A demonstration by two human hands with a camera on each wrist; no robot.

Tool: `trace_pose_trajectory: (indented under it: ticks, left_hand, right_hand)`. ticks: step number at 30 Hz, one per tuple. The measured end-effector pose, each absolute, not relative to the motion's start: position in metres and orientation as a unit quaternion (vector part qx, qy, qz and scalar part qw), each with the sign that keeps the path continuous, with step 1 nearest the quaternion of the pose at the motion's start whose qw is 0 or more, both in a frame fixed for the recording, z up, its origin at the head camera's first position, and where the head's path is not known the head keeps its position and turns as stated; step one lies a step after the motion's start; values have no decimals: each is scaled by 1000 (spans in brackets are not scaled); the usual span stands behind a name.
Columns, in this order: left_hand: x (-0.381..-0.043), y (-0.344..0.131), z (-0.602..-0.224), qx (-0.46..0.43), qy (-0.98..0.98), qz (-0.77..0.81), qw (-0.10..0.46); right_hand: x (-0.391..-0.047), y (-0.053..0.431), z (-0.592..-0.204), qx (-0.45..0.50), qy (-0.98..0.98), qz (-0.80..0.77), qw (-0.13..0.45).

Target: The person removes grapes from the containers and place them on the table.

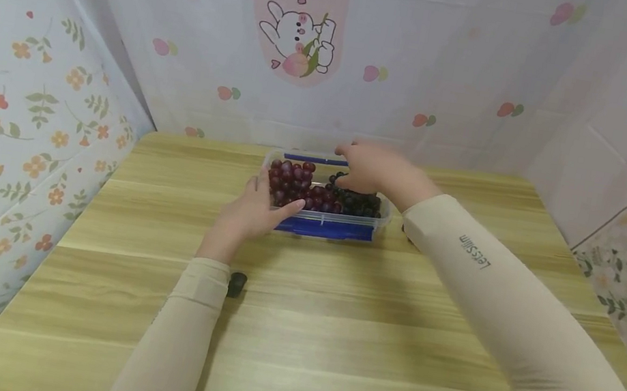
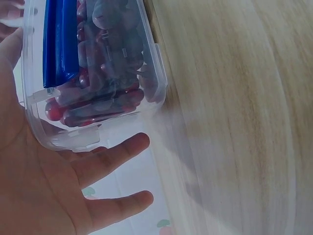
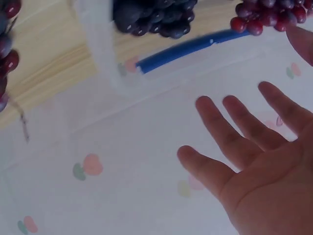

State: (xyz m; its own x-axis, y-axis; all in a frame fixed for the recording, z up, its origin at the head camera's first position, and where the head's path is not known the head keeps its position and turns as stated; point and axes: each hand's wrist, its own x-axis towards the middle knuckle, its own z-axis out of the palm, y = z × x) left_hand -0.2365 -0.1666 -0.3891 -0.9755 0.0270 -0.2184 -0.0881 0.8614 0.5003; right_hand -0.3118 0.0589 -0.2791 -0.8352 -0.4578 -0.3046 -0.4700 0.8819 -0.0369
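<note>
Clear plastic forms the box (image 1: 356,219) standing near the far edge of the worktop (image 1: 327,336), a blue latch (image 1: 339,229) hanging along its front. Inside, red grapes (image 1: 287,184) fill the left end and reach the front middle, beside dark grapes (image 1: 358,204) on the right. The left hand (image 1: 252,206) rests spread against the box's left end, thumb along the front rim. The right hand (image 1: 377,168) hangs over the box, its fingers extended and apart; whether its thumb touches the fruit, I cannot tell. Another bunch (image 3: 6,54) lies right of the box, and a small dark object (image 1: 236,285) sits beside the left sleeve (image 1: 175,331).
</note>
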Motion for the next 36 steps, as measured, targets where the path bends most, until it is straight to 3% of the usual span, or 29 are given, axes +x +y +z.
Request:
trace_pose_trajectory:
  ticks: [18, 27, 36]
  left_hand:
    - [-238, -166, -392, 3, 961, 261, 93]
    - [-237, -168, -393, 6, 958, 274, 85]
    - [-238, -170, -394, 1, 960, 268, 78]
  right_hand:
    - [-310, -7, -318, -342, 934, 48, 94]
    - [-310, -23, -329, -325, 929, 7, 177]
    - [-308, -33, -327, -302, 932, -6, 202]
